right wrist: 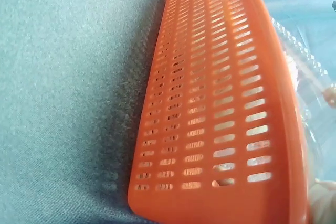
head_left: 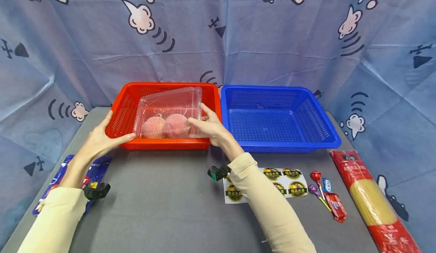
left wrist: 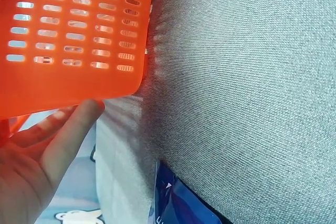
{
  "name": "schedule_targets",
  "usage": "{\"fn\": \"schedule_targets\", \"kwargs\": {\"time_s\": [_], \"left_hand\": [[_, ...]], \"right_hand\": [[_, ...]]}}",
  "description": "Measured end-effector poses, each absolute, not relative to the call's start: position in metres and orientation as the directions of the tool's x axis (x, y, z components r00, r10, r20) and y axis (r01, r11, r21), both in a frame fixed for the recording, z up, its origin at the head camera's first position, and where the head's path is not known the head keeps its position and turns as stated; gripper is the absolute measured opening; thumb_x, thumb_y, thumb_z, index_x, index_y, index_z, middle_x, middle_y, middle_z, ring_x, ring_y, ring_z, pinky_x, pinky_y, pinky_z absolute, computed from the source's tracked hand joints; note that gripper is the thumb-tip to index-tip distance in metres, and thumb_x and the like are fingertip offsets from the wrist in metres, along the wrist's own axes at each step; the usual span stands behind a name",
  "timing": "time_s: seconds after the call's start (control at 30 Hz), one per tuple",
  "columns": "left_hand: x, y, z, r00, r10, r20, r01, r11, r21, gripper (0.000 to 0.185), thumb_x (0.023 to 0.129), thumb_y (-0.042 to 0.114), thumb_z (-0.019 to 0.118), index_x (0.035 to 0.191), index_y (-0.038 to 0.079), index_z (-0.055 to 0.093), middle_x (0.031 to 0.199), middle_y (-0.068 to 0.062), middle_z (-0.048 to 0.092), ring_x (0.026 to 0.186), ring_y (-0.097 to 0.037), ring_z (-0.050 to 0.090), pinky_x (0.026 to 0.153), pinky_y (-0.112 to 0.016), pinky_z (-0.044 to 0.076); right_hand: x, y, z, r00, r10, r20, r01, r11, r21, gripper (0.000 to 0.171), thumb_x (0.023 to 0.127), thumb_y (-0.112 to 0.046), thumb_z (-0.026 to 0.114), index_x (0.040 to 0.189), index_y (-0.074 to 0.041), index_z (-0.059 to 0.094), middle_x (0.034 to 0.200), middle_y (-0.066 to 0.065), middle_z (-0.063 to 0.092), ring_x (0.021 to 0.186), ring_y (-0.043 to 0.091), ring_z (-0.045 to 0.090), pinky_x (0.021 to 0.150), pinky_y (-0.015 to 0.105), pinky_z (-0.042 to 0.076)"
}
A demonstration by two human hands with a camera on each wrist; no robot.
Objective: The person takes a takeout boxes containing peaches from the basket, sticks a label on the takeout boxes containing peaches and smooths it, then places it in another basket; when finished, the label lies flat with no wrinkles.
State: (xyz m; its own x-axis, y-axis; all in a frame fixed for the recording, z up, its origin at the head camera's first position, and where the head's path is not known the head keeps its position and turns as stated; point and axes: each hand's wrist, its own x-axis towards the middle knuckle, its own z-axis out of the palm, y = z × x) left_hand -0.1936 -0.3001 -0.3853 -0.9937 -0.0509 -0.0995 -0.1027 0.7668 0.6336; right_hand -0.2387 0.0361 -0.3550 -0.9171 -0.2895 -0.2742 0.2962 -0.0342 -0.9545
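A clear plastic clamshell box [head_left: 170, 100] with pink peaches [head_left: 175, 125] inside sits tilted in the red basket [head_left: 163, 144]. My right hand [head_left: 212, 126] pinches the box's right end, thumb on the near side and fingers behind. In the right wrist view the basket's wall [right wrist: 199, 98] hides most of that hand. The left hand [head_left: 98, 137] spreads around the basket's front left corner, its thumb along the front rim and the other fingers outside the left wall. From the left wrist, fingers [left wrist: 73, 135] show straight, touching the corner from outside.
A blue basket [head_left: 282, 144] stands right of the red one. Nearer lie a sheet of round stickers [head_left: 296, 188], lollipops [head_left: 316, 175], a red-wrapped sweet [head_left: 336, 206] and a long noodle pack [head_left: 372, 202]. A blue packet [head_left: 97, 171] lies under the left forearm. Patterned cloth [head_left: 190, 25] hangs behind.
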Motion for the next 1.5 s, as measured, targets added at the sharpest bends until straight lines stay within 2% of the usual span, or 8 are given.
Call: {"fn": "schedule_targets", "kwargs": {"time_s": [0.13, 0.37, 0.57, 0.8, 1.0, 1.2, 1.4, 1.5], "left_hand": [[-0.194, -0.299, -0.385, -0.994, -0.047, -0.102, -0.102, 0.765, 0.636, 0.121, 0.084, 0.067, 0.071, 0.164, 0.024, -0.009, 0.162, -0.037, 0.026, 0.141, -0.058, 0.036, 0.111, -0.076, 0.032], [-0.196, -0.299, -0.384, -0.994, -0.043, -0.102, -0.099, 0.765, 0.637, 0.12, 0.084, 0.068, 0.07, 0.164, 0.025, -0.009, 0.164, -0.035, 0.022, 0.142, -0.058, 0.034, 0.11, -0.076, 0.032], [-0.196, -0.301, -0.386, -0.994, -0.044, -0.099, -0.097, 0.763, 0.639, 0.12, 0.085, 0.067, 0.07, 0.164, 0.023, -0.009, 0.165, -0.034, 0.019, 0.142, -0.057, 0.033, 0.111, -0.076, 0.031], [-0.194, -0.305, -0.387, -0.996, -0.027, -0.09, -0.079, 0.763, 0.642, 0.118, 0.087, 0.062, 0.07, 0.164, 0.02, -0.008, 0.162, -0.037, 0.024, 0.139, -0.057, 0.038, 0.109, -0.076, 0.034], [-0.194, -0.308, -0.389, -0.998, -0.008, -0.066, -0.049, 0.756, 0.653, 0.114, 0.089, 0.055, 0.07, 0.165, 0.018, -0.006, 0.151, -0.04, 0.04, 0.128, -0.052, 0.049, 0.103, -0.069, 0.042], [-0.194, -0.308, -0.391, -1.0, 0.008, -0.015, -0.004, 0.755, 0.655, 0.108, 0.09, 0.046, 0.07, 0.165, 0.015, -0.001, 0.144, -0.042, 0.046, 0.118, -0.049, 0.056, 0.097, -0.058, 0.046], [-0.194, -0.306, -0.39, -0.999, -0.003, -0.038, -0.028, 0.749, 0.663, 0.112, 0.089, 0.052, 0.071, 0.165, 0.018, -0.004, 0.146, -0.041, 0.047, 0.123, -0.049, 0.055, 0.101, -0.064, 0.045], [-0.194, -0.304, -0.389, -0.998, -0.01, -0.063, -0.05, 0.741, 0.67, 0.116, 0.088, 0.057, 0.072, 0.165, 0.021, -0.007, 0.15, -0.04, 0.043, 0.129, -0.051, 0.051, 0.104, -0.07, 0.041]], "right_hand": [[-0.236, 0.038, -0.352, -0.926, -0.26, -0.274, 0.302, -0.077, -0.95, 0.081, 0.095, -0.008, 0.064, 0.163, -0.029, 0.025, 0.119, 0.015, 0.05, 0.098, 0.026, 0.065, 0.085, 0.05, 0.06], [-0.225, 0.049, -0.332, -0.946, -0.21, -0.248, 0.267, -0.072, -0.961, 0.082, 0.097, -0.014, 0.063, 0.165, -0.028, 0.02, 0.118, 0.014, 0.059, 0.089, 0.02, 0.065, 0.071, 0.031, 0.064], [-0.209, 0.064, -0.315, -0.94, -0.249, -0.232, 0.26, -0.088, -0.961, 0.075, 0.098, -0.012, 0.06, 0.162, -0.03, 0.025, 0.111, 0.009, 0.064, 0.094, 0.021, 0.069, 0.094, 0.049, 0.06], [-0.183, 0.082, -0.302, -0.929, -0.273, -0.248, 0.278, -0.076, -0.957, 0.077, 0.098, -0.011, 0.055, 0.163, -0.034, 0.021, 0.122, 0.013, 0.058, 0.109, 0.025, 0.064, 0.103, 0.05, 0.056], [-0.155, 0.096, -0.294, -0.921, -0.291, -0.259, 0.279, -0.028, -0.96, 0.081, 0.095, -0.013, 0.058, 0.163, -0.035, 0.019, 0.132, 0.017, 0.053, 0.098, 0.025, 0.064, 0.09, 0.036, 0.061], [-0.125, 0.106, -0.296, -0.903, -0.321, -0.285, 0.314, -0.04, -0.949, 0.081, 0.097, -0.011, 0.056, 0.164, -0.032, 0.015, 0.129, 0.017, 0.05, 0.091, 0.017, 0.063, 0.075, 0.024, 0.06], [-0.095, 0.114, -0.308, -0.884, -0.364, -0.294, 0.337, -0.059, -0.94, 0.086, 0.094, -0.009, 0.058, 0.165, -0.03, 0.013, 0.125, 0.017, 0.05, 0.102, 0.015, 0.061, 0.067, 0.019, 0.059], [-0.081, 0.118, -0.316, -0.867, -0.382, -0.319, 0.367, -0.059, -0.928, 0.086, 0.094, -0.009, 0.057, 0.164, -0.03, 0.013, 0.124, 0.015, 0.051, 0.098, 0.013, 0.061, 0.065, 0.018, 0.059]]}}
